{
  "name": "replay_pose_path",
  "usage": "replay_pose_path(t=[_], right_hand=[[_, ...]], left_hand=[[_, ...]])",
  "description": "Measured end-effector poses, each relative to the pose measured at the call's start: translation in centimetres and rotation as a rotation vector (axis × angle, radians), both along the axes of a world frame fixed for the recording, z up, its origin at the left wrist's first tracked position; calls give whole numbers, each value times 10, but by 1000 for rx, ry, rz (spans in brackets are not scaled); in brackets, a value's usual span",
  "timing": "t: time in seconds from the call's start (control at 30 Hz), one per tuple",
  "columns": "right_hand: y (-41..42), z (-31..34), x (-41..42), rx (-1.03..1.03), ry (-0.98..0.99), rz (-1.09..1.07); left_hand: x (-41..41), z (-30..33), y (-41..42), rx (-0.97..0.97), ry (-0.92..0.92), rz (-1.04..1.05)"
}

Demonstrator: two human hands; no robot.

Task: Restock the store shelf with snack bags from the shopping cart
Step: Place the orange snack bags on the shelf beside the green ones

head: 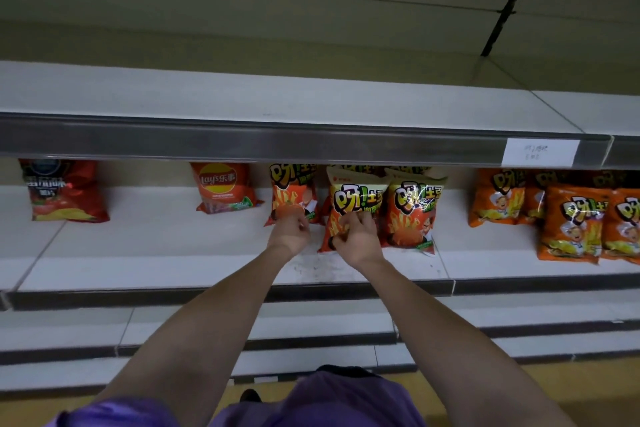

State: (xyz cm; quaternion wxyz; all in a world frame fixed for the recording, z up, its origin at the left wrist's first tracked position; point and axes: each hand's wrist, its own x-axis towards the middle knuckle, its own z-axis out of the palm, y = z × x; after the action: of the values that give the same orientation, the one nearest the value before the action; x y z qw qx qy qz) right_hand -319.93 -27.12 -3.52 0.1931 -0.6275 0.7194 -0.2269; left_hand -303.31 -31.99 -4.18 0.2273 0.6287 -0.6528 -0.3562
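Right hand [358, 236] fingers [349, 218] pinch the centre-frame snack bag [353, 204], likely standing it upright on the shelf [173, 253]; left hand [291, 234] fingers curl against its neighbour bag [292, 194], apparently steadying it.

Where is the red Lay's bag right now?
In the head view, the red Lay's bag stands on the middle shelf, left of the person's hands, between the dark red chip bag far left and the orange-red snack bags.
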Motion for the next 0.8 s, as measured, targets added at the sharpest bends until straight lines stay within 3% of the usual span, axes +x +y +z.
replay_pose_path(t=[0.17,0.3,0.43,0.57,0.8], right_hand=[[-20,13,-6,207,23,-15],[-19,8,-6,97,-3,-38],[-10,-9,-7,-102,-7,-31],[-3,-15,-7,-243,15,-23],[0,-6,2,-89,129,30]], left_hand=[[-8,2,0,-18,-17,23],[4,3,-11,-34,-163,54],[15,-2,-20,92,-159,-79],[6,-7,-17,112,-197,-74],[2,0,-7,21,-219,3]])
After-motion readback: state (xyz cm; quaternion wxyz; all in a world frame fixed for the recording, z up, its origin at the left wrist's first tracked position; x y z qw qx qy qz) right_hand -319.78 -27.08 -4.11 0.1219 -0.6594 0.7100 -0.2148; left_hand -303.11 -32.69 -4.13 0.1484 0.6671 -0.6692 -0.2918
